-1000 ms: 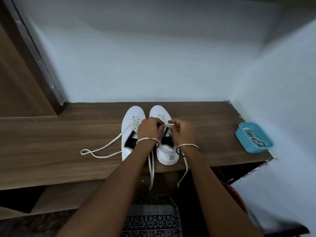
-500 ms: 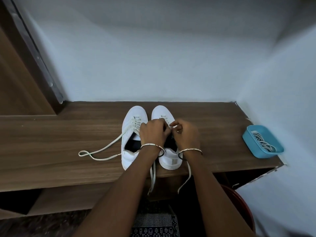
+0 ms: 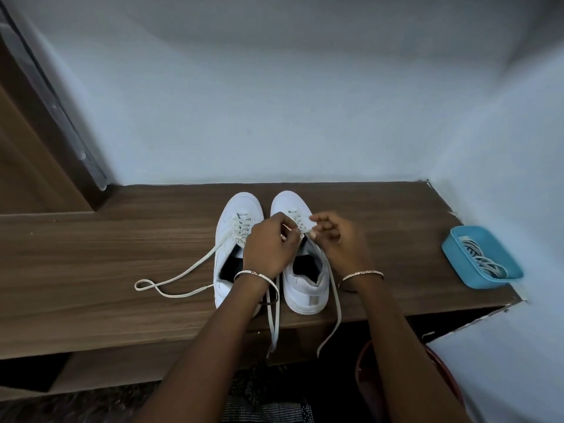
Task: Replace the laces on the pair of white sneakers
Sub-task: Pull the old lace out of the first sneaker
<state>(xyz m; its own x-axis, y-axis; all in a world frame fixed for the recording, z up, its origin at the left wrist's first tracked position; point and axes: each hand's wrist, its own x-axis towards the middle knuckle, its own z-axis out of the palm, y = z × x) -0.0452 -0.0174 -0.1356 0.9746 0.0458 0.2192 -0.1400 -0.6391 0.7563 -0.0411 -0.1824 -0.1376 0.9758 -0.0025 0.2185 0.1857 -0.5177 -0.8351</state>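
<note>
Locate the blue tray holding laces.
Head view: the blue tray sits at the far right end of the wooden shelf, beside the wall, well right of the right sneaker.

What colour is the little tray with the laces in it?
The tray is bright blue, seen in the head view, the only one.

Two sneakers stand side by side on the shelf [image 3: 91,248], toes toward the wall [image 3: 274,117] behind: the left sneaker [image 3: 227,227] and the right sneaker [image 3: 305,290]. The left lace [image 3: 186,270] trails leftward across the shelf in a loop. Above the right sneaker's front, the left hand [image 3: 268,248] and right hand [image 3: 341,245] each pinch the right lace [image 3: 338,303], whose ends hang over the shelf's front edge. A tray [image 3: 451,254] at the shelf's right end, well apart from the sneakers, holds spare laces [image 3: 482,261].
</note>
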